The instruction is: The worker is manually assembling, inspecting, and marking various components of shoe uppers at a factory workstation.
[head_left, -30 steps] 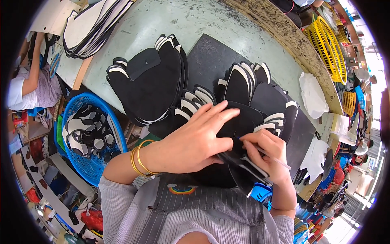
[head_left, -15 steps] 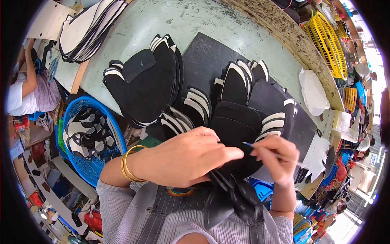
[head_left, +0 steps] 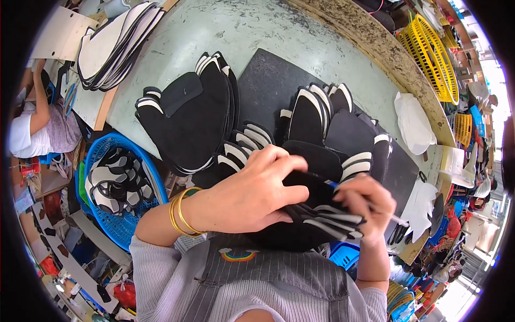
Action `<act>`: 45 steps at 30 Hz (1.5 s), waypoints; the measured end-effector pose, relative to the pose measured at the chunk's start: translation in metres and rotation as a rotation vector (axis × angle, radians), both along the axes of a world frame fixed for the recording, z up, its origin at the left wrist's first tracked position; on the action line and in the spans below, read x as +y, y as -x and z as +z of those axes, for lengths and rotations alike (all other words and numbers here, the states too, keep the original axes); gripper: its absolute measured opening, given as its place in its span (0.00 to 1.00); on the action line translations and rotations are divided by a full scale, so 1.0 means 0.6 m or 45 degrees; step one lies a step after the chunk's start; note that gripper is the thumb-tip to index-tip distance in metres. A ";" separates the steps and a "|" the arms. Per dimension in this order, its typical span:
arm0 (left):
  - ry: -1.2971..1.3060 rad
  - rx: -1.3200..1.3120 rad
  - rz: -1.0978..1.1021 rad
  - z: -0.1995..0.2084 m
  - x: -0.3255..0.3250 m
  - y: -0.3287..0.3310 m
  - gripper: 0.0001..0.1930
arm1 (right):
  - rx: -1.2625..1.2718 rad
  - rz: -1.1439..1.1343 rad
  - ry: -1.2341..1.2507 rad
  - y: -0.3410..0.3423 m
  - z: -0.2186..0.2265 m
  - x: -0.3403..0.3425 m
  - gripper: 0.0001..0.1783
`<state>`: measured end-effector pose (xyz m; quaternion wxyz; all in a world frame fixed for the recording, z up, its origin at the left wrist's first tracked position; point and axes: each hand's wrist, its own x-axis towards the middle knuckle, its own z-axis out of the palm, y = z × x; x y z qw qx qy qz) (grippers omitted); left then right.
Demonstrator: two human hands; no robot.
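My left hand [head_left: 257, 190] has curled fingers on the near edge of a stack of black cut pieces [head_left: 279, 236], the thumb below and the index finger above. White-edged tabs [head_left: 338, 220] fan out from that stack toward my right hand [head_left: 367, 201]. A slim pen [head_left: 398, 220] with a blue tip end sits in my right fingers, slanting over the black pieces. Just beyond my hands lies another black stack [head_left: 311, 155] with white-edged tabs. How the left fingertips grip the layers is partly hidden.
More black stacks lie on the table at left [head_left: 188, 123] and right [head_left: 348, 126], partly on a dark board [head_left: 268, 70]. A blue basket [head_left: 94, 155] of black-and-white pieces stands left. White-faced pieces [head_left: 118, 45] lie far left, near another person's arm [head_left: 40, 102]. White scraps [head_left: 413, 123] lie right.
My left fingers have gone from stretched out to curled. The black flaps hanging near my lap have swung up, and white-edged tabs now show beneath my right hand. The pen stays in my right hand.
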<state>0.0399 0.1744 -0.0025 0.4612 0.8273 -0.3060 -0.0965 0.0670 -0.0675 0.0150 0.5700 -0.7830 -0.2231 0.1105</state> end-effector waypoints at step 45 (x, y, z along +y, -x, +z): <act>0.012 0.065 0.016 -0.009 0.005 -0.018 0.18 | 0.005 0.043 0.185 -0.036 -0.019 0.018 0.06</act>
